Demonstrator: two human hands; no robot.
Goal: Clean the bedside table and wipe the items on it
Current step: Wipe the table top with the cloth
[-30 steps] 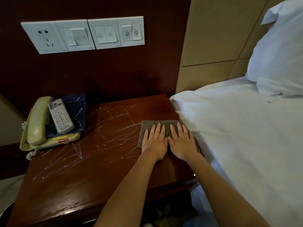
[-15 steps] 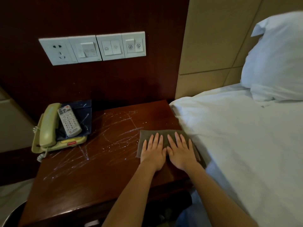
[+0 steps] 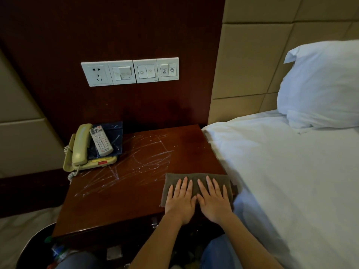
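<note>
Here, two hands press flat on a cloth on the bedside table.

The left hand (image 3: 179, 200) and the right hand (image 3: 213, 199) lie side by side, thumbs touching, fingers stretched out and open; they grip nothing and just push down on the grey-brown cloth (image 3: 196, 179). The cloth sits at the front right corner of the bedside table (image 3: 124, 206), just beside the white bed (image 3: 281, 181). White scratchy streaks (image 3: 139, 162) cover the middle of the brown top. At the back left corner stands a cream phone (image 3: 81, 146), with a white remote (image 3: 101, 141) lying on a dark blue tray (image 3: 114, 133) on top of it. Wall switches (image 3: 130, 71) hang above, and a pillow (image 3: 320, 84) rests on the bed.
</note>
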